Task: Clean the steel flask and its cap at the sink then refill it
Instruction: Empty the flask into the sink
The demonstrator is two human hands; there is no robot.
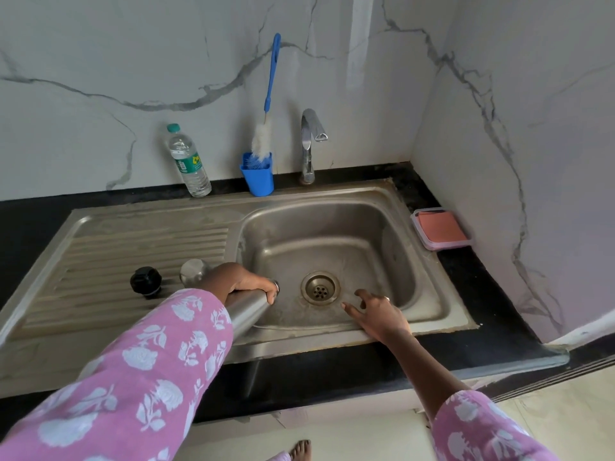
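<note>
My left hand (244,281) grips the steel flask (248,311) near its neck, tilted with its open mouth pointing over the sink basin (382,227). My right hand (376,312) hovers open over the basin's front edge, fingers spread toward the drain (320,287), holding nothing. On the draining board (133,241) stand a black stopper (146,281) and a steel cap (194,271), just left of my left hand.
A tap (311,144) rises behind the basin; no water runs. A blue cup (258,176) holds a long blue bottle brush (269,104). A plastic water bottle (188,161) stands at the wall. A small box with an orange sponge (441,227) sits right of the sink.
</note>
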